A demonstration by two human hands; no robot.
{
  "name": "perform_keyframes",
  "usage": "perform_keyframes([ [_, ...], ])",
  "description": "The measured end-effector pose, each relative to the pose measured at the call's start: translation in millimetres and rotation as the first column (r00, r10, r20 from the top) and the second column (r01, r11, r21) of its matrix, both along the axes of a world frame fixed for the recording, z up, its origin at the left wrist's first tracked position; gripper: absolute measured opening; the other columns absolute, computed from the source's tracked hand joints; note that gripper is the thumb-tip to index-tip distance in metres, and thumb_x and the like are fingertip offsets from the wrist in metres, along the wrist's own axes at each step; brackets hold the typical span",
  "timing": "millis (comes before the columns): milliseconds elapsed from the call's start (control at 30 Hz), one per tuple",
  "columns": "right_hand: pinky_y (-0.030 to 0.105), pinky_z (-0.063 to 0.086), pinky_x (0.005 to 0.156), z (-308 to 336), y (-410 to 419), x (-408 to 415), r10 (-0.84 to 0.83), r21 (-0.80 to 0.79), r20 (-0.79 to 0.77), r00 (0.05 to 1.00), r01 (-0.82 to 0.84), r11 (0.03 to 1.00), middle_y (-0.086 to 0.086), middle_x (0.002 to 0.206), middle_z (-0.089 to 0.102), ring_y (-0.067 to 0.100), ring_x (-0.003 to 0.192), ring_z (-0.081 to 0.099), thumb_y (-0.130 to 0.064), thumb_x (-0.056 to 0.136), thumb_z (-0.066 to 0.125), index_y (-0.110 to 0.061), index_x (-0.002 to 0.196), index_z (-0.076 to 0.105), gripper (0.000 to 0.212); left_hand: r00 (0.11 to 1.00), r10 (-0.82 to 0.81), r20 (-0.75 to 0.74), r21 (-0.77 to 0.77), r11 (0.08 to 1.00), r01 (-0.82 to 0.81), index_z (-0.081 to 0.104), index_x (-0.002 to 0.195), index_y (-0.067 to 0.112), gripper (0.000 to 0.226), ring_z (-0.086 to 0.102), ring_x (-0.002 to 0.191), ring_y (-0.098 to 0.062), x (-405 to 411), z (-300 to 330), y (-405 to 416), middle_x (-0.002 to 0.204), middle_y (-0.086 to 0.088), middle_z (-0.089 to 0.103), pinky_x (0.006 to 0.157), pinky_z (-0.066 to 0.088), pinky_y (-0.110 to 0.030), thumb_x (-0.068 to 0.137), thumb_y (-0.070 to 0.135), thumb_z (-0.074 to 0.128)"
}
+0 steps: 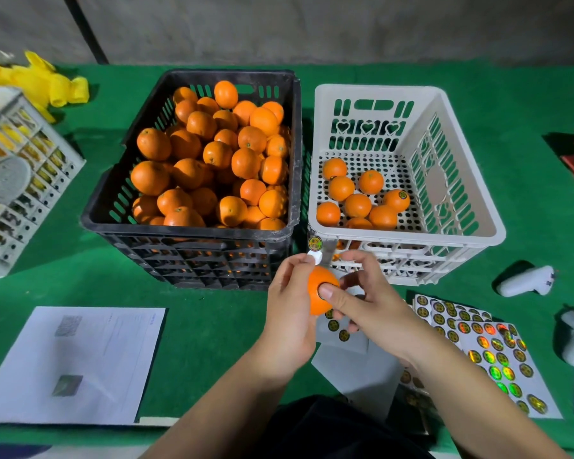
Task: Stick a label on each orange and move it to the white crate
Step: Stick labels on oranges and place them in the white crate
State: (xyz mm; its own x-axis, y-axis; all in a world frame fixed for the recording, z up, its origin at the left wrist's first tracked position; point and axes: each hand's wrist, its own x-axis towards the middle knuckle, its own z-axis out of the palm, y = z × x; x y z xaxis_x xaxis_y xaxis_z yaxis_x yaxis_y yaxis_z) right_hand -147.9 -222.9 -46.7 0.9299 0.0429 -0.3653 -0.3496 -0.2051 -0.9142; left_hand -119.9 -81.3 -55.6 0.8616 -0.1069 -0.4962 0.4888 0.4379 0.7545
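Observation:
My left hand [290, 303] grips an orange [317, 298] in front of the two crates. The thumb of my right hand [362, 299] presses on the front of that orange, over a dark label that barely shows. A small white disc [314, 257] sits at my left fingertips. The black crate [193, 238] on the left is piled with oranges. The white crate [408, 238] on the right holds several oranges [358, 203], one showing a round label. Label sheets [487, 352] with shiny round stickers lie under and right of my right forearm.
A round sticker [314, 242] clings to the white crate's near-left corner. White papers [73, 362] lie at the near left. A white grid basket [17, 180] and yellow bags [37, 81] stand at far left. Two white handheld devices [527, 281] rest on the green cloth at right.

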Motion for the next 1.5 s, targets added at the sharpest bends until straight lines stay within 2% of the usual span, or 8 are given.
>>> perform_keyframes([
  [167,0.05,0.062,0.093,-4,11,-9,-0.158,0.33,0.071,0.985,0.126,0.935,-0.001,0.129,0.068,0.025,0.111,0.074,-0.055,0.079,0.083,-0.041,0.131,0.066,0.057,0.991,-0.084,0.106,-0.183,0.978,0.103,0.069,0.104,0.024,0.011,0.071,0.094,-0.026,3,13,4,0.106,-0.013,0.07,0.077,0.06,-0.038,0.102,0.034,0.066],
  [467,0.046,0.061,0.093,45,-38,54,-0.245,-0.06,0.423,0.872,0.297,0.953,-0.011,0.123,0.069,0.017,0.109,0.07,-0.058,0.084,0.078,-0.038,0.134,0.063,0.056,0.982,0.0,0.188,-0.099,0.995,0.018,0.078,0.087,0.037,0.011,0.076,0.096,-0.011,19,10,22,0.101,0.008,0.078,0.082,0.057,-0.022,0.088,0.04,0.068],
  [667,0.05,0.039,0.115,45,-60,94,-0.046,-0.612,0.239,0.97,0.187,0.768,0.011,0.155,0.046,0.034,0.145,0.039,-0.054,0.091,0.073,-0.025,0.157,0.043,0.078,0.942,-0.112,0.318,0.125,0.989,0.076,0.077,0.094,0.037,0.014,0.067,0.08,-0.012,17,15,18,0.096,0.008,0.075,0.081,0.053,-0.033,0.092,0.043,0.065],
  [800,0.01,0.049,0.087,45,-28,63,-0.075,-0.151,0.365,0.928,0.138,0.979,-0.012,0.119,0.071,0.002,0.113,0.065,-0.059,0.09,0.07,-0.037,0.125,0.07,0.041,0.896,-0.204,0.395,0.341,0.938,0.063,0.073,0.096,0.042,0.016,0.066,0.075,-0.004,21,16,21,0.089,0.013,0.074,0.073,0.052,-0.021,0.09,0.053,0.062],
  [967,0.027,0.058,0.081,28,-2,51,-0.099,0.078,0.347,0.933,0.076,0.994,0.001,0.093,0.078,0.012,0.086,0.07,-0.014,0.097,0.074,-0.029,0.101,0.08,0.016,0.8,-0.421,0.428,0.56,0.818,0.132,0.071,0.098,0.036,0.011,0.066,0.074,-0.008,35,15,28,0.087,0.007,0.073,0.066,0.05,-0.018,0.105,0.035,0.063],
  [1300,0.024,0.053,0.064,23,0,56,-0.336,0.455,0.269,0.903,0.189,0.87,0.002,0.087,0.07,0.012,0.07,0.061,-0.024,0.093,0.076,-0.025,0.094,0.079,0.003,0.572,-0.638,0.515,0.686,0.707,0.171,0.068,0.111,0.029,0.024,0.067,0.081,0.001,91,54,74,0.1,0.009,0.072,0.069,0.052,-0.015,0.107,0.047,0.052],
  [1367,0.023,0.053,0.063,23,2,55,-0.344,0.462,0.265,0.901,0.194,0.865,0.006,0.088,0.068,0.012,0.069,0.06,-0.025,0.09,0.075,-0.024,0.094,0.079,0.005,0.592,-0.666,0.453,0.85,0.523,-0.062,0.068,0.116,0.026,0.02,0.069,0.088,-0.005,132,50,85,0.101,0.012,0.071,0.072,0.058,-0.03,0.108,0.039,0.054],
  [1500,0.025,0.053,0.064,22,5,53,-0.351,0.474,0.254,0.901,0.2,0.857,0.015,0.09,0.061,0.015,0.069,0.059,-0.022,0.087,0.072,-0.011,0.1,0.075,0.017,0.648,-0.701,-0.298,0.939,-0.337,0.068,0.048,0.153,0.025,0.049,0.048,0.138,-0.037,202,31,102,0.151,-0.012,0.052,0.105,0.05,-0.052,0.106,0.035,0.057],
])
